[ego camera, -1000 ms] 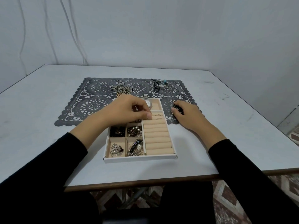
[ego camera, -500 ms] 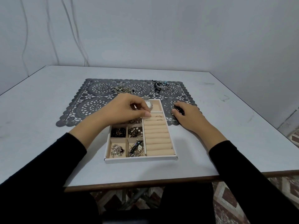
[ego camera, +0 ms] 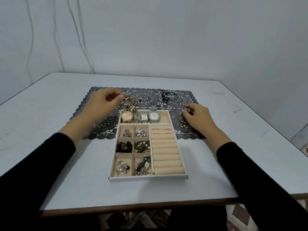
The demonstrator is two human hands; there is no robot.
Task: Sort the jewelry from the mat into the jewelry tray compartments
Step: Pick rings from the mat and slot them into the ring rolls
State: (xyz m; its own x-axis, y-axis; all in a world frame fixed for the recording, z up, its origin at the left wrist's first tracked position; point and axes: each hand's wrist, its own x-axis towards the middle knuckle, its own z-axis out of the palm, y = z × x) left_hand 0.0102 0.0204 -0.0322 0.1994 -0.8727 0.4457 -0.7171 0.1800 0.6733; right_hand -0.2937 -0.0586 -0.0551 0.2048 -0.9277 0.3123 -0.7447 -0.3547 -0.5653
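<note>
Jewelry (ego camera: 168, 95) is in two clusters on the mat (ego camera: 150, 99), seen from the head view: a tangle of chains (ego camera: 130, 101) just beyond the tray (ego camera: 148, 178), and bangles with small rings (ego camera: 177, 102) further right. The tray's small compartments are mostly filled, with watches (ego camera: 140, 116) along its far row.

The left hand (ego camera: 102, 104) is right at the chains, fingers curled and thumb near forefinger. It's blurred, so I cannot tell whether a link is pinched yet. The right hand (ego camera: 197, 117) rests on the mat beside the tray with its fingers loosely bent, and I can see nothing in it.

My read on the chains: they are light, limp and slippery metal that will snag on the neighbours and on the mat's lace holes. Best to pinch one strand at a free end or the clasp and lift slowly so the rest trails clear. The bangles look stiff, so a pinch on the rim should do.
</note>
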